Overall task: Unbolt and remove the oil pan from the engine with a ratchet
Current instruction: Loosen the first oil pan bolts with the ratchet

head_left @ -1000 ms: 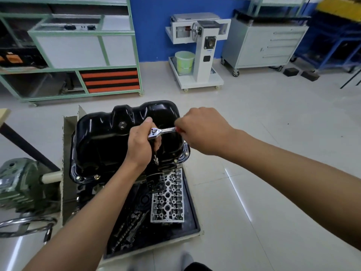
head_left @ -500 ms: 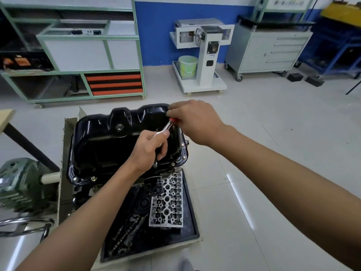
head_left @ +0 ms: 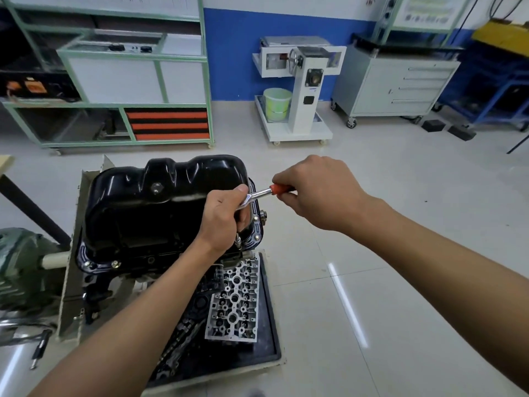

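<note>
My right hand (head_left: 317, 193) is closed around the red grip of the ratchet (head_left: 259, 194), fingers curled over it. The handle points out to my right, past the edge of the oil pan (head_left: 160, 204). My left hand (head_left: 221, 217) is wrapped around the ratchet's head end. Its thumb lies on top of the chrome head, and its fingers curl about the extension (head_left: 237, 242) that drops straight down from it. The lower tip of the extension meets the pan's flange at the near right corner. My left hand hides most of the shaft, and I cannot tell whether the socket is seated on a bolt there.

The oil pan is glossy black and sits sump upward on top of the engine (head_left: 97, 285), directly in front of me. Its flange lies flat on the block, and bolts (head_left: 114, 264) show along the near edge and down the right side. A drain plug (head_left: 156, 188) sits on the sump's upper face.

Lower down and nearer to me, a black tray (head_left: 273, 333) holds a bare metal cylinder head (head_left: 234, 305) with some dark parts beside it. Across the pale tiled floor (head_left: 372, 253) stand three pieces of shop furniture:
- green-framed shelving (head_left: 160, 81)
- a white stand (head_left: 303, 90) on casters, with a pale green bucket (head_left: 277, 104) on its base
- a grey drawer cabinet (head_left: 400, 84)
</note>
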A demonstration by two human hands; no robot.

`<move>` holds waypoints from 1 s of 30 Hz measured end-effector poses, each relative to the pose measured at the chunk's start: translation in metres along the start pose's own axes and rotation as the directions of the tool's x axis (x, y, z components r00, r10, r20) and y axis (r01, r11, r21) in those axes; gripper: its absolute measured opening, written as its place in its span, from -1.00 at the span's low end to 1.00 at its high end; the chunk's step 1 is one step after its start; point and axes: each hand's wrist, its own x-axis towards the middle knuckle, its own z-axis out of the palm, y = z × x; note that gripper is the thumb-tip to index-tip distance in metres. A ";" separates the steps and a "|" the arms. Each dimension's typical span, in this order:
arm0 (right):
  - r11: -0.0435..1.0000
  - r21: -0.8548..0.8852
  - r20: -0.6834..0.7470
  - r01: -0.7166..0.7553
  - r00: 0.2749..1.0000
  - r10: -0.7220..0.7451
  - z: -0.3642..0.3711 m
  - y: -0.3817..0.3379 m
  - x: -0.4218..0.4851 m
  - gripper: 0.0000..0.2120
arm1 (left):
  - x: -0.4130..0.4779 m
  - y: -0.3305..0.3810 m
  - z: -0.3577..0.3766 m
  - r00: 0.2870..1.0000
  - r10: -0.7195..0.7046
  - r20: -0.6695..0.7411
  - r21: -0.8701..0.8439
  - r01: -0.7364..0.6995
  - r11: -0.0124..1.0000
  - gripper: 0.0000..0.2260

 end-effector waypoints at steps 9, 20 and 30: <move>1.000 -0.013 0.132 0.024 0.991 -0.022 -0.010 -0.012 -0.007 -0.76 | 0.001 -0.009 0.001 0.992 -0.016 -0.121 -0.050 0.010 0.999 -0.54; 0.982 -0.105 -0.057 0.155 0.985 -0.162 0.020 -0.006 -0.039 -0.83 | 0.001 -0.008 0.006 0.998 -0.040 -0.048 -0.037 0.038 0.999 -0.56; 0.866 0.027 0.002 0.500 0.866 -0.500 0.028 0.022 0.060 -0.69 | 0.004 -0.003 -0.009 0.981 -0.105 0.165 0.064 0.096 0.993 -0.54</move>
